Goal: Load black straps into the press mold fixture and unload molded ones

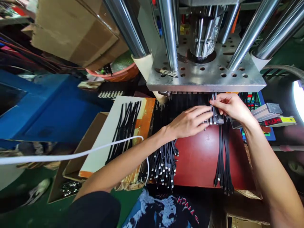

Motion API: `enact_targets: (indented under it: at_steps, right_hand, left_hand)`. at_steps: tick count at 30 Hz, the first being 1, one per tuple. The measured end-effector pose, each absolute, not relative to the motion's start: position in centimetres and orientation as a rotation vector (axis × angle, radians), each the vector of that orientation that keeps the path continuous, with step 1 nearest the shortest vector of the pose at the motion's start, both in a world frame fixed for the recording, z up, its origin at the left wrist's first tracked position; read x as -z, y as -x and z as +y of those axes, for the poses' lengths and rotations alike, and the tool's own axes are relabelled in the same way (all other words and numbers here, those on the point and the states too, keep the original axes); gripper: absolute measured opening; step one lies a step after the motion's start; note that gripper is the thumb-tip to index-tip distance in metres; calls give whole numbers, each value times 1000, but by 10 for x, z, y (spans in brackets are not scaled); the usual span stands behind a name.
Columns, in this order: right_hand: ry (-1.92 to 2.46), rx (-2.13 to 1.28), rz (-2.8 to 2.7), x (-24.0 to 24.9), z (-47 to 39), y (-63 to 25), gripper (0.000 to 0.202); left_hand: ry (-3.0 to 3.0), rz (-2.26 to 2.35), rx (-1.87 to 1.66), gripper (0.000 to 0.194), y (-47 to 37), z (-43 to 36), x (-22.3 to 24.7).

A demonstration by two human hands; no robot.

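Note:
My right hand (229, 105) pinches a black cable between thumb and forefinger, just under the front edge of the press plate. Several cable connectors (214, 117) lie side by side in a small metal fixture (219, 121) below that hand. Reaching in from the left, my left hand (192, 122) has its fingers stretched out, with the tips at the fixture's left side. Whether they touch a connector, I cannot tell. A bundle of black cables (222, 158) hangs down over the red work surface (194, 158) below my right hand.
A steel press plate (206, 84) with thick upright rods stands above my hands. Many black cables with metal plugs (163, 164) are heaped left of the red surface. More cables (125, 126) lie on a white board (99, 152). A white cord (71, 155) crosses over my left arm.

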State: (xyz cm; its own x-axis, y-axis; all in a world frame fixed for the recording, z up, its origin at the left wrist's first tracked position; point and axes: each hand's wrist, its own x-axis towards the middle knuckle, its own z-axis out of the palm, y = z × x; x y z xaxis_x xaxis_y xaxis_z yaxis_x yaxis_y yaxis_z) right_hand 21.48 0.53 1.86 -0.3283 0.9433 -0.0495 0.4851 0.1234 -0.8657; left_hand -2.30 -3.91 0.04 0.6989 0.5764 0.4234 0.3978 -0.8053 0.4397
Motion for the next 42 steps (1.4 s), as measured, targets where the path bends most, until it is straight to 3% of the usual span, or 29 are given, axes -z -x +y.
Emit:
enact_targets:
  at_steps: [5, 11, 15, 20, 23, 26, 31, 34, 39, 42]
  right_hand:
    - [1409, -819, -1943, -10, 9, -213, 41]
    - [1341, -899, -1829, -1, 13, -217, 31]
    - [1525, -539, -1818, -5, -7, -216, 27]
    - [1573, -287, -2223, -13, -64, -224, 47]
    - [1750, -204, -2330, -13, -68, -221, 59]
    - [1887, -109, -2339, -11, -38, -210, 63]
    - [1959, -55, -2349, -13, 34, -192, 55]
    - [1991, -55, -2309, -22, 55, -186, 55]
    - [1838, -72, -2258, -33, -36, -202, 64]
    - [1762, -137, -1821, -6, -164, -237, 53]
  left_hand:
    - [-2955, 747, -530, 37, 22, -50, 2]
    - [-3029, 946, -417, 55, 4, -65, -3]
    - [-3010, 1144, -374, 55, -7, -81, -1]
    - [-2936, 1243, -348, 61, -19, -90, 0]
    - [-2779, 1288, -390, 69, -22, -73, -4]
    - [-2661, 1349, -420, 63, -26, -38, -10]
    - [-2613, 1363, -355, 46, -38, 31, -15]
    - [-2612, 1315, -309, 47, -41, 52, -17]
    - [-2583, 1177, -581, 52, 24, -46, -47]
    - [-2193, 1136, -500, 32, 110, -173, -63]
